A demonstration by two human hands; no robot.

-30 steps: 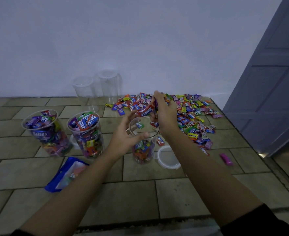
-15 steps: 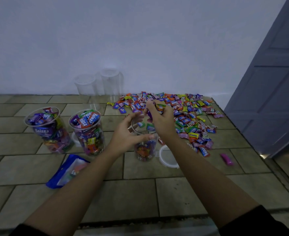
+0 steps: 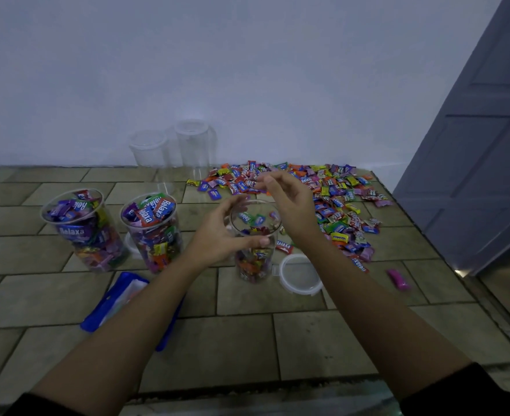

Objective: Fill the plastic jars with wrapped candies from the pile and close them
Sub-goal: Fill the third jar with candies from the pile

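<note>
A clear plastic jar (image 3: 255, 265), partly filled with wrapped candies, stands on the tiled floor in the middle. My left hand (image 3: 217, 235) wraps around its upper rim from the left. My right hand (image 3: 289, 202) hovers just above and right of the jar mouth with fingers spread and nothing in them; a few candies are falling inside the jar. The candy pile (image 3: 322, 193) spreads behind and right of the jar. Two full open jars (image 3: 88, 232) (image 3: 154, 232) stand at the left. A clear lid (image 3: 300, 274) lies right of the held jar.
Two empty clear jars (image 3: 169, 154) stand against the white wall at the back. A blue plastic bag (image 3: 118, 307) lies on the floor under my left forearm. A single pink candy (image 3: 397, 279) lies at the right, near a grey door (image 3: 481, 163).
My right hand brought candies from the pile over the jar mouth and let them go; its fingers are now spread. My left hand stayed on the jar.
</note>
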